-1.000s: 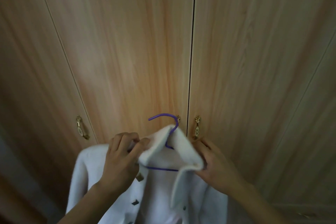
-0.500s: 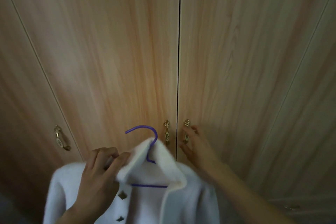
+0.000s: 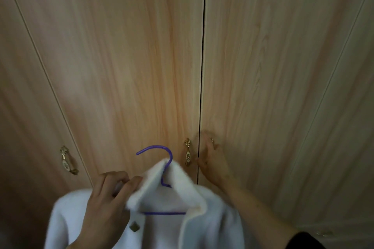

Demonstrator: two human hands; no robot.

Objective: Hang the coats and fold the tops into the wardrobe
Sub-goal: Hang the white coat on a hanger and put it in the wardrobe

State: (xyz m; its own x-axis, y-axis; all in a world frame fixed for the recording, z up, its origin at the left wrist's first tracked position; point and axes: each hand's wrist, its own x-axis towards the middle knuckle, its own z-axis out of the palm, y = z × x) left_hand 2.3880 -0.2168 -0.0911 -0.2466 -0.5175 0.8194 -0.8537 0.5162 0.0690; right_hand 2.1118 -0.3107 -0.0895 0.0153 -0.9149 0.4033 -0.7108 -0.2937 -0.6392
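The wooden wardrobe (image 3: 141, 66) stands shut before me. Low in front of it I hold the white fluffy coat (image 3: 212, 226) on its purple wire hanger (image 3: 164, 213). The coat looks soft, bulky and fairly light, and likely to slide on such thin wire, so I judge the hook (image 3: 153, 148) the surer hold. My left hand (image 3: 107, 204) pinches the collar (image 3: 141, 192). My right hand (image 3: 212, 159) lies against the right door (image 3: 263, 87) by the seam, too blurred to tell whether it grips
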